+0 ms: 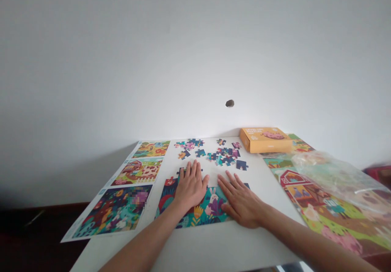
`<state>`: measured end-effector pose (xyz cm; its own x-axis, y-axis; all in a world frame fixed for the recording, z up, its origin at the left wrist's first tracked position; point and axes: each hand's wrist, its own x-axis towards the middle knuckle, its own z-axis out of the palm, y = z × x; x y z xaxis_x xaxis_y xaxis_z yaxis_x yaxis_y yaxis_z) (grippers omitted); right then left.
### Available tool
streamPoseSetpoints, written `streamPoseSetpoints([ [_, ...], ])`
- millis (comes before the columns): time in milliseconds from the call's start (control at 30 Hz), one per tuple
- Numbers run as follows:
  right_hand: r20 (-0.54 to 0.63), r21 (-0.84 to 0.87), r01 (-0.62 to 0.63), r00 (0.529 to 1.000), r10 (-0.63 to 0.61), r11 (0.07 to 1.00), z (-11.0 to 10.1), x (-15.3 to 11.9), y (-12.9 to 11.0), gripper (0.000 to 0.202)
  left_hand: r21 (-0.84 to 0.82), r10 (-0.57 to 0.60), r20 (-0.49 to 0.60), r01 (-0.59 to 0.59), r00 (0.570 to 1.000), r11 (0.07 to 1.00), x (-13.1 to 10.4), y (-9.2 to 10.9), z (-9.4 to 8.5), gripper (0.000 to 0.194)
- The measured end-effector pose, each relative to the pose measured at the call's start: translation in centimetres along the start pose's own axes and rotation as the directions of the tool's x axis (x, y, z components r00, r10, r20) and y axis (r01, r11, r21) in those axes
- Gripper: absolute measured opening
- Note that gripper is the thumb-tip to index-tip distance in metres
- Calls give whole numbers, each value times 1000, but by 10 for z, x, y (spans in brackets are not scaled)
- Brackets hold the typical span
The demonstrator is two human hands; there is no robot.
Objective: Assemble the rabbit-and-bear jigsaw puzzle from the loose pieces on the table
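Note:
A partly joined jigsaw puzzle [198, 217] with a white rabbit, flowers and teal leaves lies near the front of the white table. My left hand [192, 186] rests flat on its upper left part, fingers stretched out. On the right side of the puzzle my right hand [241, 202] lies flat too, fingers spread and pointing up and left. Neither hand grips a piece. Both cover some of the puzzle beneath them. Beyond the fingertips are several loose puzzle pieces [226, 156], mostly dark blue, pink and teal, and a single dark blue piece [242, 165] sits apart.
Along the left edge lies a reference sheet [146, 185] with three pictures. An orange puzzle box [270, 146] stands at the back right. A farm-scene puzzle [324, 211] lies at right, partly under a clear plastic bag [332, 174]. Behind the table rises a white wall [183, 60].

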<state>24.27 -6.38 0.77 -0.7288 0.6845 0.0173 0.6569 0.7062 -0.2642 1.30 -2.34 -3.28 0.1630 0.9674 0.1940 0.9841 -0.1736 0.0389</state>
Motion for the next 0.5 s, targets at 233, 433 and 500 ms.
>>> streamPoseSetpoints([
  [233,-9,50,-12,1000,12,999,8,34,-10,82,-46,-101,3,101,995,994,5,17,-3,68],
  [433,-26,280,-287,952,306,916,14,56,-10,88,12,-221,-9,221,975,975,15,32,-2,67],
  [500,-114,403,-338,904,413,851,18,61,-7,84,3,-215,-3,215,977,977,16,32,-2,68],
])
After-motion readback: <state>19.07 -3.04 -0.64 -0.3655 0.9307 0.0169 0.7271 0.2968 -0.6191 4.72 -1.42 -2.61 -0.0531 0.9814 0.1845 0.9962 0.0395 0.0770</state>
